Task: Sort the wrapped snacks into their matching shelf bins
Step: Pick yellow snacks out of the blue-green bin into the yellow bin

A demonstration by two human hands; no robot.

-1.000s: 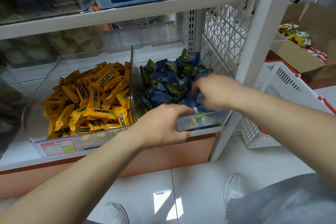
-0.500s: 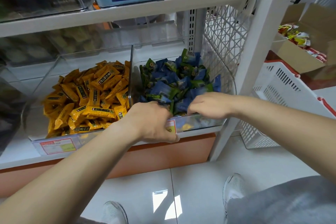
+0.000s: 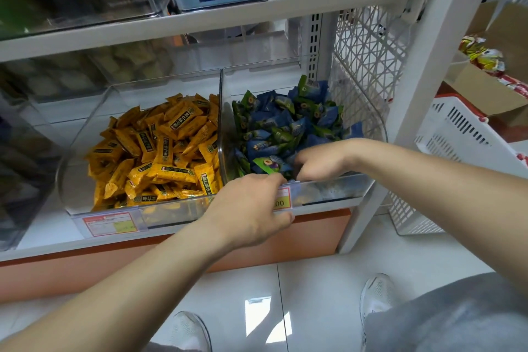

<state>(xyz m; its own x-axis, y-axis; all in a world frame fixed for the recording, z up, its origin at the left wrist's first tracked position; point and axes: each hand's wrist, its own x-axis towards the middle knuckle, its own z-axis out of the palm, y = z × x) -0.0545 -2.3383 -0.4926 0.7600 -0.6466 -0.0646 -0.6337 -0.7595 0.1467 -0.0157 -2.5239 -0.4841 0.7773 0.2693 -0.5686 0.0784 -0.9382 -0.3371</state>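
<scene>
Blue-and-green snacks heap in the right bin, three o'clock from the yellow snacks. Right hand digs among them, fingers curled, hold unclear; left hand pinches the bin's front lip. Likely picking through; next needs one clean single-packet pinch.

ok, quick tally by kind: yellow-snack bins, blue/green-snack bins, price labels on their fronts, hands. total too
Clear plastic bin of yellow wrapped snacks: 1
Clear plastic bin of blue and green wrapped snacks: 1
Red-bordered price labels: 2
Hands: 2
Total: 6

Clear glossy plastic bins, shiny foil-like snack wrappers, white plastic lattice basket, glossy floor tiles.
</scene>
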